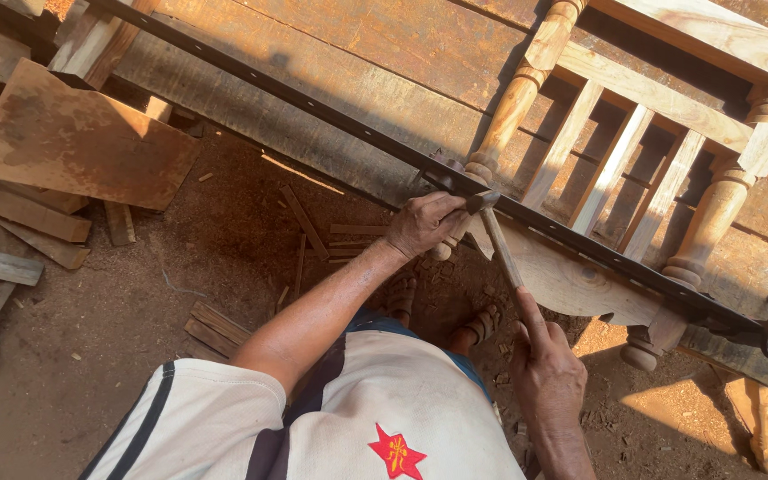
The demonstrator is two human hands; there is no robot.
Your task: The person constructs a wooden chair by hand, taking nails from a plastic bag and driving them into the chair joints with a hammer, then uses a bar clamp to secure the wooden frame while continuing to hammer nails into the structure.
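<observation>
Fingers (535, 331) of our right hand (548, 373) are wrapping the hammer (496, 238) handle, its head meeting the long metal bar clamp (580, 242); our left hand (423, 222) is closing over the bar beside it. We are judging the clamping unfinished. We are counting one hammer, one clamp, three turned posts on the wooden frame (651, 93), and scattered offcuts on the dirt floor (135, 311).
</observation>
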